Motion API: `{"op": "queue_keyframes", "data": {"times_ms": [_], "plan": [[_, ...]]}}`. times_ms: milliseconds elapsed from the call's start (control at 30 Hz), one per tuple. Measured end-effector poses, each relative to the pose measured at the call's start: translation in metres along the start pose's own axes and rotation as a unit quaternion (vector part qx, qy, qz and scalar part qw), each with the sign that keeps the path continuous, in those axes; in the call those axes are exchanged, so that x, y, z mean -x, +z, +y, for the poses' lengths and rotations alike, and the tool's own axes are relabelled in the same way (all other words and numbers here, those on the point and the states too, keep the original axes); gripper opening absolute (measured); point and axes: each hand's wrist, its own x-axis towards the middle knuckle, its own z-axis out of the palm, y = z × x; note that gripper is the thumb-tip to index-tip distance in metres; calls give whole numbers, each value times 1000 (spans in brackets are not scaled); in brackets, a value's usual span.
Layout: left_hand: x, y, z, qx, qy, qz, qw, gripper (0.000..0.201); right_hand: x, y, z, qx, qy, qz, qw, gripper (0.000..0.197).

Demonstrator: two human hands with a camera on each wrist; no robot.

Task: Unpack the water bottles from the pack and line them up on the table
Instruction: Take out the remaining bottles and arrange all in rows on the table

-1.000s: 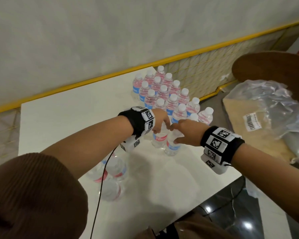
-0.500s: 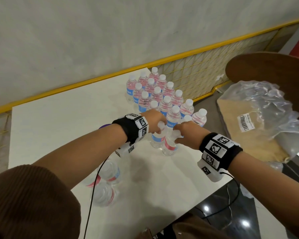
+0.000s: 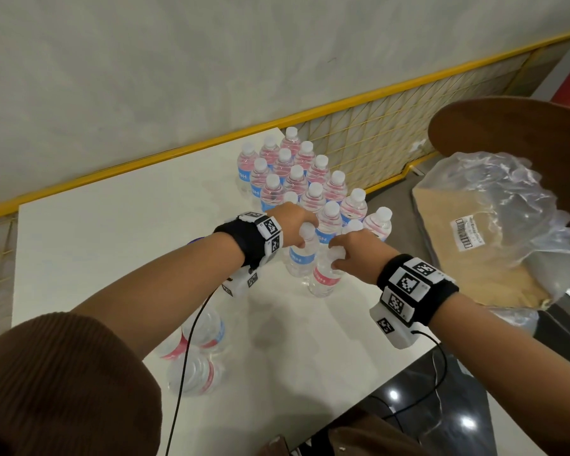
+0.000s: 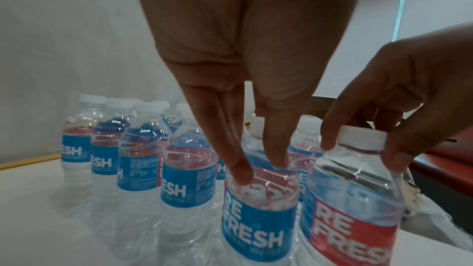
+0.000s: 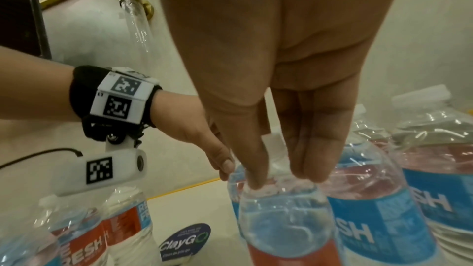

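Several clear water bottles (image 3: 297, 179) with white caps stand in rows at the far right of the white table (image 3: 112, 245). At the near end of the rows, my left hand (image 3: 305, 232) grips the top of an upright blue-label bottle (image 3: 301, 258); its fingers (image 4: 240, 169) curl over the bottle's (image 4: 258, 205) shoulder. Beside it my right hand (image 3: 338, 256) pinches the cap of a red-label bottle (image 3: 324, 278). The right wrist view shows the fingertips (image 5: 256, 179) round that bottle's (image 5: 286, 219) cap. The empty plastic wrap (image 3: 507, 205) lies to the right, off the table.
Three more bottles (image 3: 198, 353) stand under my left forearm near the table's front. A round dark sticker (image 5: 185, 242) is on the tabletop. A brown chair (image 3: 524, 126) and cardboard (image 3: 474, 264) are on the right. A yellow-framed mesh rail (image 3: 375, 133) runs behind the table.
Both hands keep hold of the same two bottle tops at the near end of the rows. The right hand's bottle now shows its red label where blue showed before.
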Motion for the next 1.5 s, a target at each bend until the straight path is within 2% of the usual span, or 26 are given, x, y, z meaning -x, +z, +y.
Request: {"op": "queue_keyframes", "data": {"times_ms": [133,267,333,433,500,633,767,900,1000,1067,1267,1500], "plan": [[-1,-4,1,0,-1,0,1000,39,-5,-2,0,9,2,-3,1000,27],[-3,-4,2,7,-2,-2,1000,38,-8,0,-4,38,54,7,998,46],[-4,-5,2,8,-1,0,1000,39,-5,-5,-5,42,58,-5,997,48],[-5,-6,2,6,-2,-4,1000,38,-3,-11,-4,53,13,-54,997,48],[-6,-7,2,4,-1,-9,1000,37,-3,-12,-4,66,-5,-60,996,46],[-6,-9,2,1,-1,-6,1000,34,-8,-9,-7,44,31,-24,998,35],[-5,-6,1,-14,2,-5,1000,40,-7,-7,-7,27,58,-4,998,45],[-3,-8,-4,18,15,-28,999,56,-2,-7,0,3,22,-17,1000,48],[-4,-12,-5,50,9,-42,998,46,-2,-4,1,-6,13,6,1000,39],[-6,-14,-4,44,15,-34,998,43,-2,-3,-1,-8,18,19,1000,40],[-12,-18,-4,-10,37,-19,999,43,-6,-2,-8,-27,16,50,998,38],[-13,-24,-8,-65,51,-41,996,45,-10,2,-11,-33,9,52,998,36]]}}
